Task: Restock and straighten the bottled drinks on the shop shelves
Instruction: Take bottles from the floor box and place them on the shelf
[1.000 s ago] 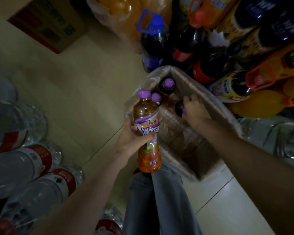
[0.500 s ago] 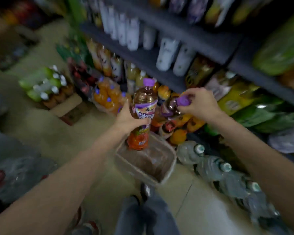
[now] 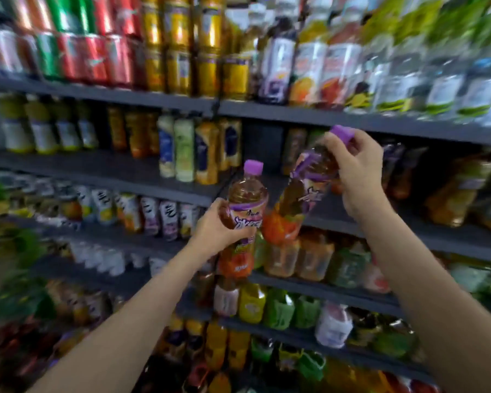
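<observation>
Upper left, at about 10 o'clock: a row of red and green cans [image 3: 77, 52] stands on the top shelf, with gold cans [image 3: 179, 52] just to their right. The shelf below carries blurred yellow-labelled bottles [image 3: 43, 131].

Centre: the left hand [image 3: 219, 231] grips the upright bottle [image 3: 245, 219] round its middle, fingers curled over the purple-and-white label. This bottle holds brown liquid, has a purple cap at 12 o'clock and an orange lower band. It is held in front of the edge of the middle shelf [image 3: 153, 185], not resting on it.

Right of centre, at about 2 o'clock from the first bottle: the right hand [image 3: 357, 174] grips the tilted bottle [image 3: 301, 194] at its neck and shoulder, fingers curled just below the purple cap. The cap points to 1 o'clock; the orange base points to 7 o'clock and lies just beside the upright bottle. Whether the two bottles touch cannot be determined.

Far right, at 3 o'clock: amber bottles [image 3: 454, 194] stand on the same shelf level, heavily blurred. At 1 o'clock, clear bottles with green-trimmed labels [image 3: 442, 80] fill the top shelf.
</observation>
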